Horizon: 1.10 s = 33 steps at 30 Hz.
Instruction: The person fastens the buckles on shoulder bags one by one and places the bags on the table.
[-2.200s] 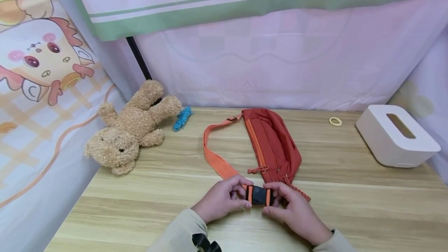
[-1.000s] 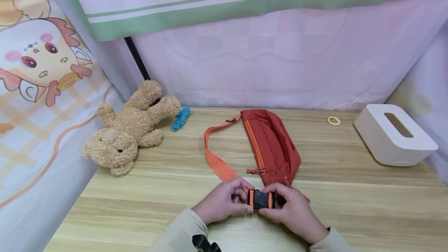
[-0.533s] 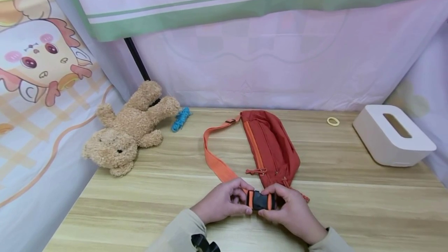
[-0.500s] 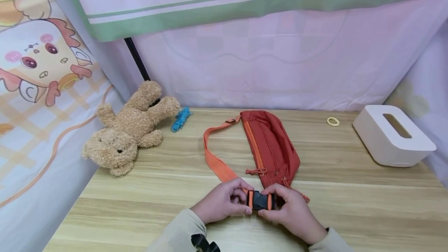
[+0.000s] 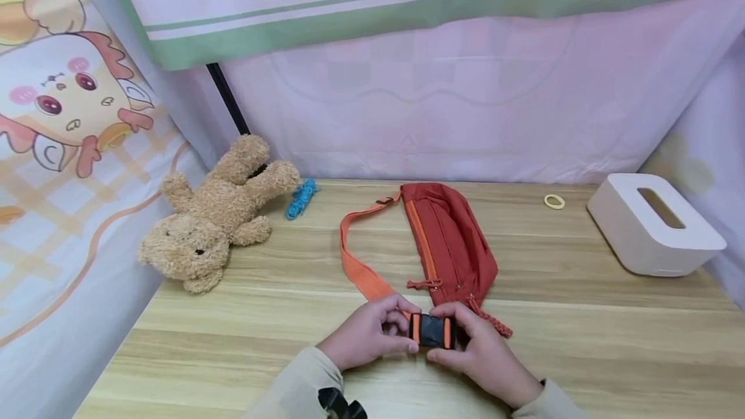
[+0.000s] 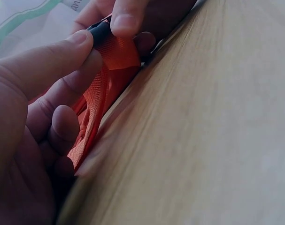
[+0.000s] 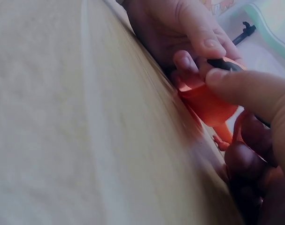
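A red waist bag lies on the table, its orange strap looping left and toward me. The strap's black side-release buckle is held up between both hands, its two halves joined. My left hand pinches the left end between thumb and index finger, the other fingers curled beneath. My right hand pinches the buckle by its upper and lower edges, near its middle. In the left wrist view, orange webbing hangs under the buckle. Fingers cover much of the buckle in both wrist views.
A tan teddy bear lies at the left, beside a blue cord bundle. Toward the back right are a pale yellow ring and a white tissue box. Fabric curtains hang behind the wooden table.
My right thumb and index finger have shifted left along the buckle, toward its middle. Buckle and hands have moved only slightly. My left hand keeps its pinch.
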Tool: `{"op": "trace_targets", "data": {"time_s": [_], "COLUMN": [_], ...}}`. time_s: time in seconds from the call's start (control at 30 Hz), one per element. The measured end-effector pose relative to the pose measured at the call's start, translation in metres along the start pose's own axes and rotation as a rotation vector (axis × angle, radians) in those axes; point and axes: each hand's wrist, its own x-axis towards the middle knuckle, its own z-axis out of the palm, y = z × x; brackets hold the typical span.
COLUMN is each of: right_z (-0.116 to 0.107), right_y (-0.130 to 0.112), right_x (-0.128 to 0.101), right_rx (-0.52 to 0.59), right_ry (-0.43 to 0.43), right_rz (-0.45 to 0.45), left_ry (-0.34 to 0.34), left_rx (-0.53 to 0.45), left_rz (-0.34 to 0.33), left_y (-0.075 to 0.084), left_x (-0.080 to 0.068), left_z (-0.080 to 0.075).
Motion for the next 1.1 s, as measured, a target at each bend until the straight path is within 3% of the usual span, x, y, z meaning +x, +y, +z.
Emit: {"op": "trace_targets", "data": {"time_s": [0.43, 0.63, 1.1], "right_z": [0.0029, -0.0010, 0.0020], "right_y": [0.0050, 0.0044, 0.0026], "right_x": [0.0008, 0.0004, -0.0004], "right_rx": [0.020, 0.032, 0.094], "right_ry": [0.040, 0.026, -0.021], "right_rz": [-0.063, -0.043, -0.095], "left_ry": [-0.002, 0.002, -0.003], "left_rx": [-0.011, -0.007, 0.013], "left_rz": [-0.003, -0.004, 0.012], "left_y": [0.0002, -0.0002, -0.0005], "left_x": [0.0002, 0.0004, 0.0006], "left_z": [0.0010, -0.0003, 0.0004]}}
